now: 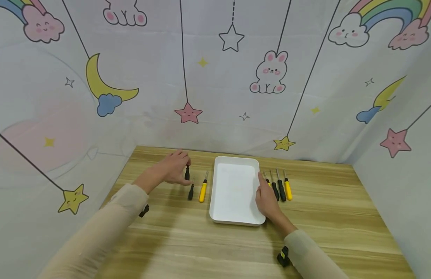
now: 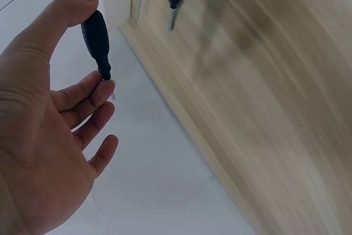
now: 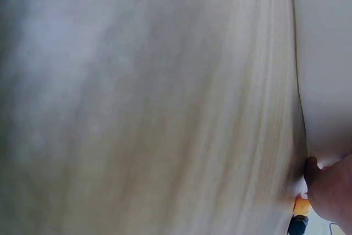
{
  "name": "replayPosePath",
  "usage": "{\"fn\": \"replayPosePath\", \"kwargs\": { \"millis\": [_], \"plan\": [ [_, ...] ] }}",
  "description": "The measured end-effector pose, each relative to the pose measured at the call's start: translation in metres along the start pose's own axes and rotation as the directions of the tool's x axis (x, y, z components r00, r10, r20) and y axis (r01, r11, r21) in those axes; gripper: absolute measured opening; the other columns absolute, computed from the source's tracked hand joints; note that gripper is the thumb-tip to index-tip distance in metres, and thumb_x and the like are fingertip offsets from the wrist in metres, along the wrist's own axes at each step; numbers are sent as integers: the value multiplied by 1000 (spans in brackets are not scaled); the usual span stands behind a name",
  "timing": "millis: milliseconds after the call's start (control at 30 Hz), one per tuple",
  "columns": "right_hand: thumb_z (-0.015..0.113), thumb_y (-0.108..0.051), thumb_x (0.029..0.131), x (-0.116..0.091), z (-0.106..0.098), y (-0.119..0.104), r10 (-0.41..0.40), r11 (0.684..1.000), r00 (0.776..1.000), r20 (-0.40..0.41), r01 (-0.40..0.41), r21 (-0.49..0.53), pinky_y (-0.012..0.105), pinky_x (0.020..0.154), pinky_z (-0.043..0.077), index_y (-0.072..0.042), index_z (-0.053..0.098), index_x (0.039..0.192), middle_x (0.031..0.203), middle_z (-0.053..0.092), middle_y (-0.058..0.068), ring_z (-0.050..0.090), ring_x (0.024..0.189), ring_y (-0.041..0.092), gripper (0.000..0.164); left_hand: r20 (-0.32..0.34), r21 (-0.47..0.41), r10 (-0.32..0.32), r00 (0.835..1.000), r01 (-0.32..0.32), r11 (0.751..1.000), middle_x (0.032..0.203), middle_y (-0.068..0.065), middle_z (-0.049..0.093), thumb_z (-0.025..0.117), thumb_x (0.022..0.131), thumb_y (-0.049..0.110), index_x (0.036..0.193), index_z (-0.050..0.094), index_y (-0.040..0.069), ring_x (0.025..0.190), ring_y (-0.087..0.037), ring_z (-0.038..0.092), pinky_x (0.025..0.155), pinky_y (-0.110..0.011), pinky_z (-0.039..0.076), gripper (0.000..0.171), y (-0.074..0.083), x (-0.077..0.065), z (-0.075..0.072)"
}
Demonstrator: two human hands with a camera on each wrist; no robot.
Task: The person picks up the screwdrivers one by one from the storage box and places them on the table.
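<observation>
My left hand [image 1: 175, 167] pinches a small black screwdriver [image 1: 187, 173] left of the tray. In the left wrist view the thumb is on the butt of its handle and the fingertips are at the neck, with the tip pointing down. Beside this hand lie a short black screwdriver [image 1: 191, 192] and a yellow screwdriver [image 1: 203, 192]. A shallow white tray [image 1: 236, 222] sits mid-table with nothing in it. My right hand [image 1: 267, 199] holds the tray's right rim; the right wrist view catches only part of it against the tray's outer wall [image 3: 324, 59].
Right of the tray, several screwdrivers lie in a row, among them a yellow one [image 1: 288, 189] and a black one [image 1: 281, 190]. My right hand partly covers the nearest. The wood-grain table [image 1: 327, 221] meets a printed fabric backdrop [image 1: 152, 116] at the back and sides.
</observation>
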State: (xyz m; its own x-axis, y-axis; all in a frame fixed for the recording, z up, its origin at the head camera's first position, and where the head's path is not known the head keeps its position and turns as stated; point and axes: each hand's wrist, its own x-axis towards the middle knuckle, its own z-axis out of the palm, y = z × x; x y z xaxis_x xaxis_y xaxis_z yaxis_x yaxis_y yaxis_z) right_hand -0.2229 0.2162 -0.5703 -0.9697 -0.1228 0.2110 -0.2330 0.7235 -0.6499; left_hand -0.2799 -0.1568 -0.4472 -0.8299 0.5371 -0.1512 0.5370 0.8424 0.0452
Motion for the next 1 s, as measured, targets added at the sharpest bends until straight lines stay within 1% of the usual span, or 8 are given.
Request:
{"fn": "replayPosePath", "kwargs": {
  "millis": [67,233,300,400,567,667,867,1000],
  "plan": [
    [39,0,109,0,0,0,2,1000,1000,-3,-2,0,60,119,36,9,26,164,165,37,28,42,147,45,57,35,8,-7,999,6,1000,131,-11,59,81,86,56,127,64,7,129,-36,49,112,-62,40,66,-1,-1,7],
    [37,-1,109,0,1,1,21,1000,1000,18,-21,17,58,121,34,7,24,165,167,34,25,39,150,43,57,106,19,0,994,-2,1000,125,-10,59,81,84,57,122,65,8,126,-37,52,109,-63,42,64,-8,-5,40],
    [36,-2,110,-1,1,1,25,1000,999,27,-25,16,58,121,34,6,24,165,167,34,25,39,151,43,58,114,18,0,993,-2,1000,121,-9,58,82,83,58,120,64,9,124,-35,52,107,-61,44,64,-13,-8,52],
    [37,-1,109,-3,1,1,20,1000,1000,12,-20,7,59,120,35,7,25,165,166,35,26,40,149,44,57,98,9,1,995,-2,1000,119,-8,58,84,80,57,119,64,9,123,-35,52,105,-61,45,64,-17,-11,62],
    [37,0,109,-4,-1,2,5,1000,1000,-17,-5,5,60,119,37,9,26,164,164,38,29,42,147,46,56,75,24,22,997,-24,999,119,-8,57,85,81,57,119,63,9,122,-36,52,105,-61,45,65,-18,-14,63],
    [35,1,109,-4,-2,5,-2,1000,1000,-12,2,6,60,119,37,9,25,164,164,36,29,41,148,46,56,81,33,28,996,-30,999,119,-9,57,85,82,57,120,63,9,122,-36,52,105,-60,45,65,-17,-15,62],
    [36,-1,109,-6,-2,6,18,1000,1000,6,-18,18,59,120,36,8,24,165,166,35,27,40,149,44,57,89,61,36,995,-41,997,120,-9,56,86,82,56,121,62,10,122,-35,52,106,-59,46,65,-16,-13,62],
    [37,0,109,-6,-1,7,10,1000,1000,-5,-10,-4,59,118,38,8,25,164,165,37,28,42,148,45,57,105,56,43,994,-49,997,120,-7,56,86,82,55,123,61,10,120,-34,53,104,-58,47,66,-15,-12,62]
  ]
}}
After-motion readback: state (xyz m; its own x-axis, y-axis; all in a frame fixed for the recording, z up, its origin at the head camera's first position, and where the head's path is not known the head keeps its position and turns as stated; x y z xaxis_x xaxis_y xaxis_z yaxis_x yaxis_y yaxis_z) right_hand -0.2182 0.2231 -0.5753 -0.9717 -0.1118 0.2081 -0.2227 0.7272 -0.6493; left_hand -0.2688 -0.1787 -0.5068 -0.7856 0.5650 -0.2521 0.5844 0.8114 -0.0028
